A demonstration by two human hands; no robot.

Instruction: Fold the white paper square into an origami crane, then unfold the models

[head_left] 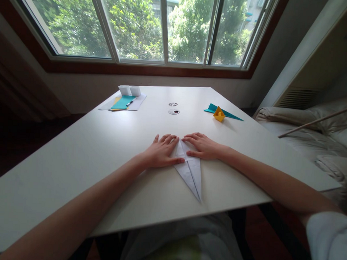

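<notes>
A folded sheet of white paper (190,173) lies flat near the table's front edge. It has a long kite shape with a crease or seam down its middle, and its sharp tip points toward me. My left hand (163,150) rests on its left side, fingers stretched out and thumb lying across the paper. On the opposite side my right hand (203,146) lies with fingers extended, its thumb touching the paper near the seam. Both sets of fingertips come close together at the paper's far end, partly covering it.
On the white table (127,139), a yellow paper boat (219,114) stands beside a teal paper plane (230,114) at the right. Teal paper (123,102), a pen (131,101) and white cups (129,90) sit back left. Two round discs (173,111) lie mid-table. A window (166,30) is beyond.
</notes>
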